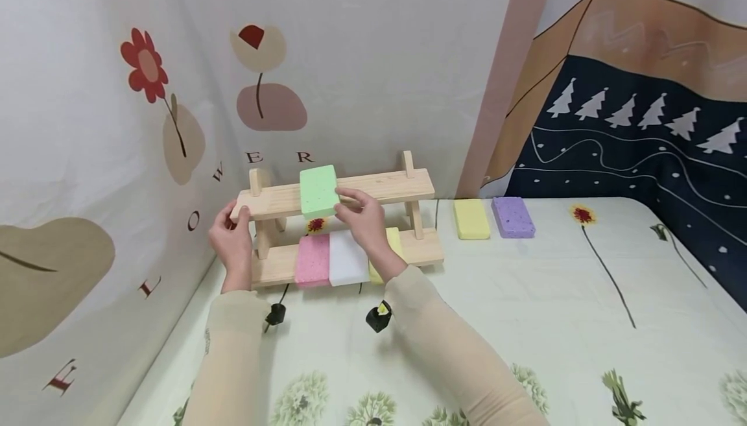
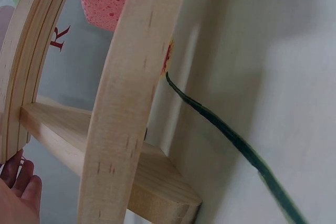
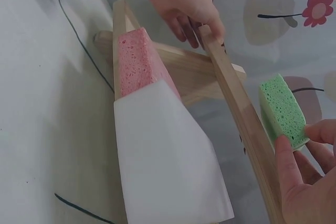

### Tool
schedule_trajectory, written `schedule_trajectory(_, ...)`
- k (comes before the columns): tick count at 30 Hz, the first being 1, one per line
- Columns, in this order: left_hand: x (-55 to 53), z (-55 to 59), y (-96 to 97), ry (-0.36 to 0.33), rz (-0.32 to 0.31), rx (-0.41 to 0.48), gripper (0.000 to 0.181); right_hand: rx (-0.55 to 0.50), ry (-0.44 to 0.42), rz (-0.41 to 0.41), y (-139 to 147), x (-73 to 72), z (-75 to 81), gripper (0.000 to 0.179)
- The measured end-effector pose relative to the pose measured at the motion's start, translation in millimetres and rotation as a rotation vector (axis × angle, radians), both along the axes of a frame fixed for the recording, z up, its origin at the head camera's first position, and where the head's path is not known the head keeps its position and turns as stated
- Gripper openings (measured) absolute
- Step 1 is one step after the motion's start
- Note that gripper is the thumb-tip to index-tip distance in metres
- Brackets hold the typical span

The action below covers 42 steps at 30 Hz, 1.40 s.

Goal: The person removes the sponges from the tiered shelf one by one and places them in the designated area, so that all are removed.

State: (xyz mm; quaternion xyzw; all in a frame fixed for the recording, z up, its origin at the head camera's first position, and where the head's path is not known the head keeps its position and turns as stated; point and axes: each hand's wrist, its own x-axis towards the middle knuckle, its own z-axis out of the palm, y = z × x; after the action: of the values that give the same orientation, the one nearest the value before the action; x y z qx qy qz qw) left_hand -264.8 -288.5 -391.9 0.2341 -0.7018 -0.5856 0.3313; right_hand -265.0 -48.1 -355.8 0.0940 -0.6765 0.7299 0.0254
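Observation:
My right hand [image 1: 366, 218] pinches a green sponge [image 1: 318, 191] by its right edge, right at the upper shelf of a two-tier wooden rack [image 1: 385, 187]. In the right wrist view, thumb and fingers clasp the near end of the green sponge [image 3: 283, 109]. At the rack's left end, my left hand [image 1: 232, 244] grips the end of the upper board, thumb in front. On the lower board lie a pink sponge [image 1: 313, 260], a white sponge [image 1: 347, 259] and a yellow sponge [image 1: 394, 244], side by side; my right forearm partly covers the yellow one.
Right of the rack, a second yellow sponge [image 1: 471, 219] and a purple sponge [image 1: 513, 217] lie on the flower-printed tablecloth [image 1: 548, 296]. A printed curtain [image 1: 373, 76] hangs behind the rack and along the left side.

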Motion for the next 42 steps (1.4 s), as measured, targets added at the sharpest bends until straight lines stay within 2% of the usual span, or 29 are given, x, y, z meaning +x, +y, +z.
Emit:
schedule_trajectory(5, -0.6, 1.5, -0.6, -0.002, 0.006, -0.008, 0.043, 0.02, -0.008, -0.01, 4, -0.3, 0.3, 0.033)
schedule_trajectory(21, -1.0, 4.2, -1.9, -0.014, 0.002, -0.003, 0.044, -0.016, -0.001, -0.02, 15, 0.1, 2.2, 0.035)
schedule_trajectory(42, 0.8, 0.1, -2.1, -0.015, 0.007, -0.004, 0.043, -0.02, -0.014, -0.037, 40, 3.9, -3.9, 0.036)
